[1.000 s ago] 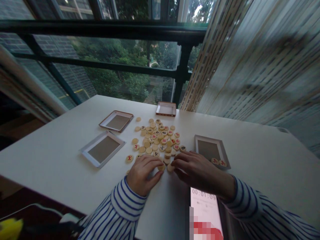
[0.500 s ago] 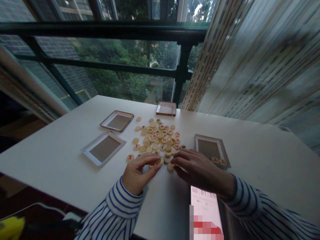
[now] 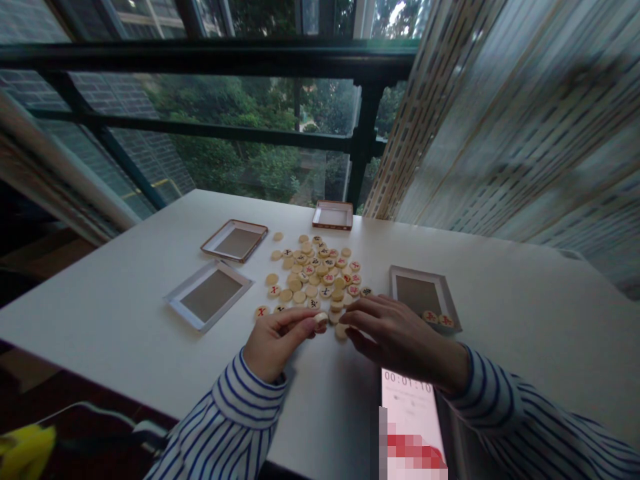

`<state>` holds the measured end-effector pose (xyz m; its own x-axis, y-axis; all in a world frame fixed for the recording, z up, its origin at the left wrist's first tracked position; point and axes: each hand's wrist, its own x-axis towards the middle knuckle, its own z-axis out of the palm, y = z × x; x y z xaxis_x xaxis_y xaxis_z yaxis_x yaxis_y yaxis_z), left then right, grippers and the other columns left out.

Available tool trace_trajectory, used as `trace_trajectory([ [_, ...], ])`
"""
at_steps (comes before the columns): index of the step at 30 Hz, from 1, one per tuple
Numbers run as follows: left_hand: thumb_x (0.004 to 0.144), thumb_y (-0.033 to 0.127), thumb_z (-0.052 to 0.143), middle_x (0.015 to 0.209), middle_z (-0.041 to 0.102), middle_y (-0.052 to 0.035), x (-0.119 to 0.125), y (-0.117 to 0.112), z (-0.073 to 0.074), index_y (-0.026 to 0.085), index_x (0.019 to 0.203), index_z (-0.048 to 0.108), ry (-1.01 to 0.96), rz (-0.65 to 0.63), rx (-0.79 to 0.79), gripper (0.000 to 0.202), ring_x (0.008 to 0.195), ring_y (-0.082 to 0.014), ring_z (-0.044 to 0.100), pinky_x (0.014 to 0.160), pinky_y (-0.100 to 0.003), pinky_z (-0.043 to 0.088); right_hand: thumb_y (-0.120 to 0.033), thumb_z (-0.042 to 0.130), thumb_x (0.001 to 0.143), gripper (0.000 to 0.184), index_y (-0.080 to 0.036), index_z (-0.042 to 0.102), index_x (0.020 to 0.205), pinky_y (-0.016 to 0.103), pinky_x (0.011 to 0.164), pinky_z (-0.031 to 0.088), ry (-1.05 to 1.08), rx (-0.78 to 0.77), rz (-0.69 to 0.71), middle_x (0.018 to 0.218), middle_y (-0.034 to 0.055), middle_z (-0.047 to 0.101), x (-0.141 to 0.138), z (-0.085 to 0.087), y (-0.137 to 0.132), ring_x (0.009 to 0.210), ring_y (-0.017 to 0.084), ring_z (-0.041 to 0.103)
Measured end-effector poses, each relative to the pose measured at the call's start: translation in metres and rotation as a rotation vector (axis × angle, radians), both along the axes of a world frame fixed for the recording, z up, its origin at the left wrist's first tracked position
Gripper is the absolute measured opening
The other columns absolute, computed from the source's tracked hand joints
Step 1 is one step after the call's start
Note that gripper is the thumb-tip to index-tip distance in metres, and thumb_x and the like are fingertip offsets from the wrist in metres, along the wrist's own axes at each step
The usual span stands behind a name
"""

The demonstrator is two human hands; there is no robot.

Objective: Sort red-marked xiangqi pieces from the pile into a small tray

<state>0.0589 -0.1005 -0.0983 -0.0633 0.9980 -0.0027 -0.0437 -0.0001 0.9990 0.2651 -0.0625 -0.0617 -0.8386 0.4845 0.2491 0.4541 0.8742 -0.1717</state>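
Note:
A heap of round wooden game discs [image 3: 315, 277], some marked in red or black, lies on the white table [image 3: 125, 313]. My left hand [image 3: 273, 340] pinches one pale disc [image 3: 321, 319] between thumb and fingers, lifted at the heap's near edge. My right hand [image 3: 395, 333] rests beside it, fingers spread and curved over the discs, fingertips touching a disc [image 3: 341, 331]. Both sleeves are blue-striped.
Several shallow trays stand about the heap: a grey one [image 3: 209, 295] and a brown one [image 3: 234, 241] at left, a small one [image 3: 333, 215] behind, and a grey one [image 3: 423, 297] at right with two discs. A lit phone [image 3: 410, 417] showing a timer lies near me.
My left hand has risen from lying flat on the discs and now pinches one disc above the table. My right hand has hardly moved. The timer went from 00:01:09 to 00:01:10.

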Motion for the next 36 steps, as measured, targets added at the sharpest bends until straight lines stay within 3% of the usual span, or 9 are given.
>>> trace_trajectory([
  [12,0.067,0.035,0.07,0.067,0.071,-0.0077,0.004,-0.003,-0.001,0.013,0.08,0.07,-0.009,-0.035,-0.036,0.025,0.061,-0.0175,0.065,0.059,-0.029,0.053,-0.026,0.043,0.09,0.021,-0.017,0.055,0.105,0.032,0.074,0.043,0.047,-0.008,0.031,0.093,0.0076,0.062,-0.002,0.0,0.0,0.086,0.016,0.054],
  [25,0.066,0.035,0.072,0.071,0.071,-0.0053,0.009,-0.006,0.002,0.013,0.079,0.065,-0.13,-0.142,-0.072,0.026,0.063,-0.0149,0.065,0.061,-0.026,0.052,-0.029,0.041,0.092,0.024,-0.017,0.057,0.106,0.028,0.069,0.043,0.108,-0.159,0.038,0.089,0.0071,0.062,-0.002,0.001,-0.002,0.082,0.015,0.055],
  [32,0.065,0.034,0.073,0.07,0.071,-0.0052,0.009,-0.007,0.001,0.014,0.077,0.066,-0.154,-0.165,-0.087,0.025,0.06,-0.014,0.065,0.062,-0.026,0.052,-0.024,0.044,0.09,0.017,-0.016,0.058,0.094,0.025,0.063,0.041,0.154,-0.252,0.04,0.083,0.0045,0.061,-0.003,0.003,-0.004,0.072,0.011,0.053],
  [36,0.064,0.03,0.074,0.075,0.072,-0.0076,0.007,-0.005,-0.003,0.013,0.082,0.066,-0.154,-0.242,-0.09,0.026,0.066,-0.0163,0.066,0.066,-0.029,0.053,-0.023,0.047,0.088,0.014,-0.015,0.059,0.091,0.024,0.064,0.041,0.178,-0.294,0.022,0.079,0.0035,0.06,-0.003,0.004,-0.004,0.071,0.011,0.053],
])
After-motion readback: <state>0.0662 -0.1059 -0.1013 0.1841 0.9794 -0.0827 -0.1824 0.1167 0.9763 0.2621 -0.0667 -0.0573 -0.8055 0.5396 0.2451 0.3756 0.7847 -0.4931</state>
